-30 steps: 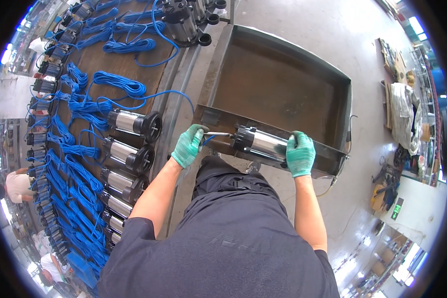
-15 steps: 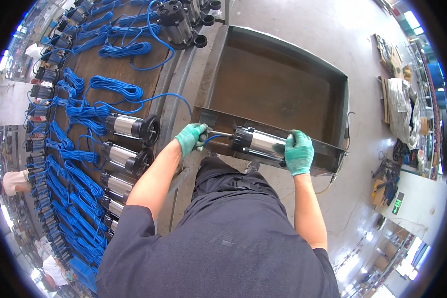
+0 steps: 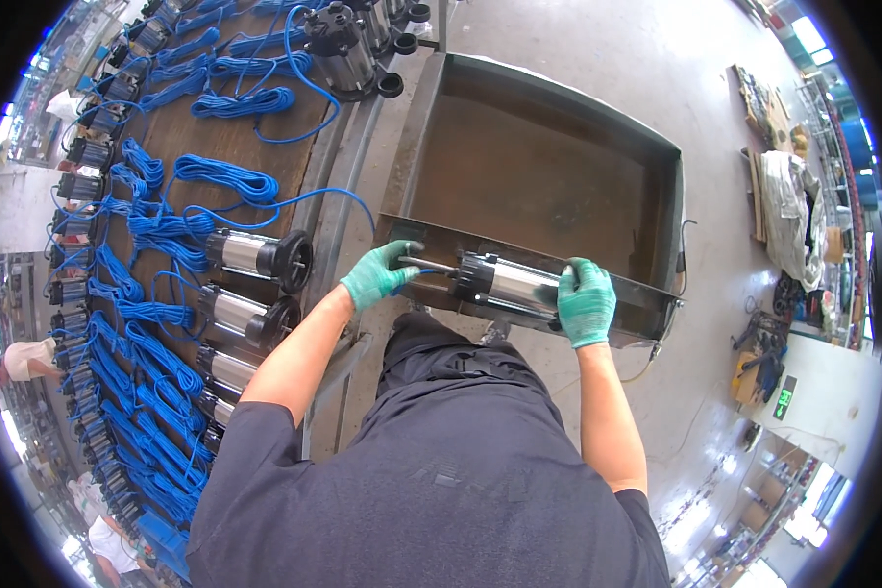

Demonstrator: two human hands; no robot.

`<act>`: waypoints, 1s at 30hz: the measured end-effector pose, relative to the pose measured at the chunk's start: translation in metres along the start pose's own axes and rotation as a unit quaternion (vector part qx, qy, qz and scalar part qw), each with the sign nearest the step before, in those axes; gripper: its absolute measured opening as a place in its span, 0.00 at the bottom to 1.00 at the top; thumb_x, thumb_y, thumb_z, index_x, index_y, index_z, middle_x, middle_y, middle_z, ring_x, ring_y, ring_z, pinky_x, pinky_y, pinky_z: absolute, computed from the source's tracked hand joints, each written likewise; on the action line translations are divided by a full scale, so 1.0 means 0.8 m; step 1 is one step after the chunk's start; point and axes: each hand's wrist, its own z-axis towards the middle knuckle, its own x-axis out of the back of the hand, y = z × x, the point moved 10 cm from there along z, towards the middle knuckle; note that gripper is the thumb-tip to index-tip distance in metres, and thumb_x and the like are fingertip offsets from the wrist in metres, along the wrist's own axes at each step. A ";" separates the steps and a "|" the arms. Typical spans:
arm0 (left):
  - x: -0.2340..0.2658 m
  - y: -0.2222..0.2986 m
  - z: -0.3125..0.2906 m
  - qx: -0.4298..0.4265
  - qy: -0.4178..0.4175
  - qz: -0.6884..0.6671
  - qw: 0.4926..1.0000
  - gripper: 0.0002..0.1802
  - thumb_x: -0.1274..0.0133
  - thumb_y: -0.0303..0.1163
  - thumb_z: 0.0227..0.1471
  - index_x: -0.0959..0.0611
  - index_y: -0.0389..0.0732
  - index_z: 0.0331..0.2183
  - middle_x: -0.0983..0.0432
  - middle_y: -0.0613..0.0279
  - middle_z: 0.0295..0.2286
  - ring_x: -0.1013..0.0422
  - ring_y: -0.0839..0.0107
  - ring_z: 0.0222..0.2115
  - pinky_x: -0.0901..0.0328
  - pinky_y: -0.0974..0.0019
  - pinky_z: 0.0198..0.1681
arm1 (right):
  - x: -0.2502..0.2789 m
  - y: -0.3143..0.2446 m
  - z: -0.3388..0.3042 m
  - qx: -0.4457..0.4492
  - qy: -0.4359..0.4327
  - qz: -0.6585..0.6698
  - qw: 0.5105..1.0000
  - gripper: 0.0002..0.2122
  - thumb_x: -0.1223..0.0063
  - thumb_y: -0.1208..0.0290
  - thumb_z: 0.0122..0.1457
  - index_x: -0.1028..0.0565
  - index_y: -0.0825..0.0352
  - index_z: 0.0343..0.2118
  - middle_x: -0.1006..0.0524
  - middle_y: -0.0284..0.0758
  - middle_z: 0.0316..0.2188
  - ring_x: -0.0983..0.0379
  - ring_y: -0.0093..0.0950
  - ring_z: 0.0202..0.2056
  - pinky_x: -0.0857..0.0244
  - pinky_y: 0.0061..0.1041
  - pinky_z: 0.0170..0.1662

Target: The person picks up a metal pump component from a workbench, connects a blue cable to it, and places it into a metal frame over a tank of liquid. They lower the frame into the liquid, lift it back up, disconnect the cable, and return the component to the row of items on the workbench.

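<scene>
Head camera, and your left side is busy: blue cable bundles [image 3: 227, 178] and silver motors [image 3: 237, 253] crowd the wooden bench [image 3: 220, 135]. Ahead, the rusty tray [image 3: 559, 157] opens wide, and there's your black-ended motor [image 3: 521, 284], on its side along the near edge, between your hands. Your left forearm angles inward, the gloved left hand [image 3: 370, 276] curled around the end of a thin metal rod [image 3: 434, 265] that reaches the motor. Your right forearm points forward, the right hand [image 3: 586, 302] cupping the motor's right end, thumb up.

LH [image 3: 377, 275] grips rod [image 3: 435, 265], RH [image 3: 586, 306] on silver/blk cyl. [image 3: 514, 284]
</scene>
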 end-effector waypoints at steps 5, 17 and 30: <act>-0.004 -0.036 0.001 0.099 -0.046 -0.238 0.965 0.28 0.46 0.47 0.63 0.25 0.44 0.59 0.23 0.66 0.38 0.27 0.77 0.34 0.30 0.70 0.37 | -0.005 0.002 -0.001 -0.007 -0.022 -0.003 1.000 0.05 0.43 0.71 0.59 0.19 0.64 0.36 0.20 0.41 0.31 0.24 0.41 0.36 0.29 0.39 0.42; 0.013 0.014 0.024 -0.047 -0.004 0.421 0.906 0.16 0.39 0.36 0.57 0.17 0.37 0.44 0.20 0.65 0.28 0.25 0.69 0.25 0.29 0.64 0.32 | -0.006 0.002 -0.001 0.007 -0.008 -0.004 1.000 0.04 0.44 0.73 0.58 0.20 0.64 0.33 0.20 0.39 0.29 0.25 0.41 0.34 0.30 0.38 0.41; 0.019 0.005 0.022 -0.052 0.039 0.435 0.898 0.18 0.38 0.42 0.55 0.18 0.42 0.43 0.18 0.46 0.31 0.21 0.46 0.34 0.27 0.50 0.37 | -0.005 0.003 -0.003 0.038 0.015 0.016 0.999 0.04 0.43 0.74 0.53 0.22 0.66 0.31 0.20 0.43 0.29 0.25 0.46 0.34 0.31 0.43 0.40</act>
